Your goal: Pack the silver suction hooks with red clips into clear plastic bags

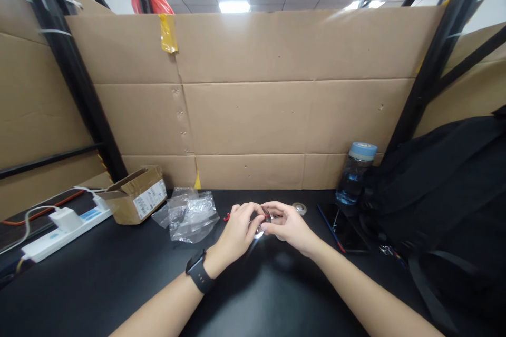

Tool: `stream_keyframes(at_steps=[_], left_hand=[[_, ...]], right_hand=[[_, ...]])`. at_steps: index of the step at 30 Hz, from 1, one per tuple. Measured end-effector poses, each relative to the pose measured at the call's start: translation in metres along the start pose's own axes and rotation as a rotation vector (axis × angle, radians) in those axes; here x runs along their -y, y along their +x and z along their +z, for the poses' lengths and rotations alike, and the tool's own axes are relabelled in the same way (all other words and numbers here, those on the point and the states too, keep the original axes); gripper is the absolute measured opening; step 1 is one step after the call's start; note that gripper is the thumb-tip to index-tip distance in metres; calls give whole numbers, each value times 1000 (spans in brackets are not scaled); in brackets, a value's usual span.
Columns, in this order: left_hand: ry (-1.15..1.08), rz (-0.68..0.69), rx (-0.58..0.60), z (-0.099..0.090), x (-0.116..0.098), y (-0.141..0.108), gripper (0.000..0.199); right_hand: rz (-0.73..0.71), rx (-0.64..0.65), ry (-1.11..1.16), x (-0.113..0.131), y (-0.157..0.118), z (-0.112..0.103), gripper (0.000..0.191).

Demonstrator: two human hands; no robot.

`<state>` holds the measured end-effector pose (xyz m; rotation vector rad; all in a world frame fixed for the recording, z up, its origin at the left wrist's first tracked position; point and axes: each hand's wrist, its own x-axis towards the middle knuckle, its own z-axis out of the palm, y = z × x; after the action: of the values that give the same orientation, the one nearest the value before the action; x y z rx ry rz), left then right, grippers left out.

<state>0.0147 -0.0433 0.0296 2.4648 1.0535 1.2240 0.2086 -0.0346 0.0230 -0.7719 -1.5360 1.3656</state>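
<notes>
My left hand (238,227) and my right hand (291,227) meet over the black table, fingers bent inward. Between the fingertips is a small shiny metal piece (259,233) with a rounded edge; the fingers cover most of it, so its kind cannot be made out. Both hands are closed on it. Just behind my right hand lies a round, silvery disc (299,208). A small red item (226,217) peeks out to the left of my left hand, largely hidden. A black watch (200,270) is on my left wrist.
Clear plastic bags (192,217) and an opened cardboard box (138,196) lie left, near a white power strip (67,231). On the right are a phone (343,227), a water bottle (351,179) and a black backpack (446,189). A cardboard wall (245,116) closes the back.
</notes>
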Motion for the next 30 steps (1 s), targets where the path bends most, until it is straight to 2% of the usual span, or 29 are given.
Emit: stream_keyframes(at_steps=[8,12,14,17,20,22,25,30], left_hand=[[-117,-41,56,1,2,-2,20],[-108,-36,75,-3,8,0,19],[-54,-34,79,-10,15,3,14],[-14,-64,67,-23,33,9,8],[45,-116,10,-35,57,11,10],[147,-144,44,-41,71,11,15],[244,-161,169,-44,87,7,23],[252,-163,276,-40,97,2,28]], right_hand=[[67,51,-20,7,-2,-9,57],[-5,-7,-118,4,3,-22,58],[-43,-99,-257,4,7,-34,58],[0,-215,-491,3,14,-61,57],[-41,-322,-715,-2,18,-90,55],[-64,-357,-911,-8,19,-107,49],[-30,-307,-1099,-19,19,-125,41],[36,-204,-1158,-28,20,-135,39]])
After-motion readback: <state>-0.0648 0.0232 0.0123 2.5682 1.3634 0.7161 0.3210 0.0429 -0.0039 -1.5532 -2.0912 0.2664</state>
